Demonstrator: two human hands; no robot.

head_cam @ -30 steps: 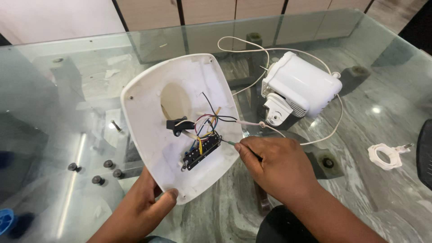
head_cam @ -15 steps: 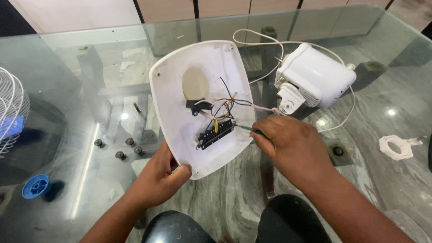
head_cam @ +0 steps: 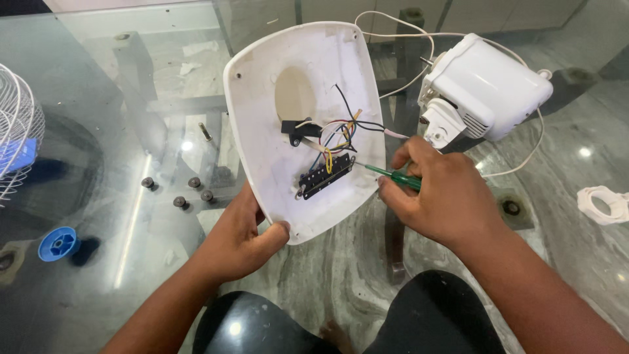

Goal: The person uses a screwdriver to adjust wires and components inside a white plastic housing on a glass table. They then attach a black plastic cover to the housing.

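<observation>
On the glass table (head_cam: 98,98), your left hand (head_cam: 239,239) grips the bottom edge of a white plastic fan base cover (head_cam: 275,164) and tilts it up. Your right hand (head_cam: 442,196) is closed around a green screwdriver (head_cam: 390,176). Its tip touches the black switch block (head_cam: 324,176) inside the cover, just under some colourful wires (head_cam: 341,134). A white fan motor (head_cam: 488,88) sits beside your right hand. Four small screws (head_cam: 178,191) and a blue cap (head_cam: 57,243) lie to your left.
</observation>
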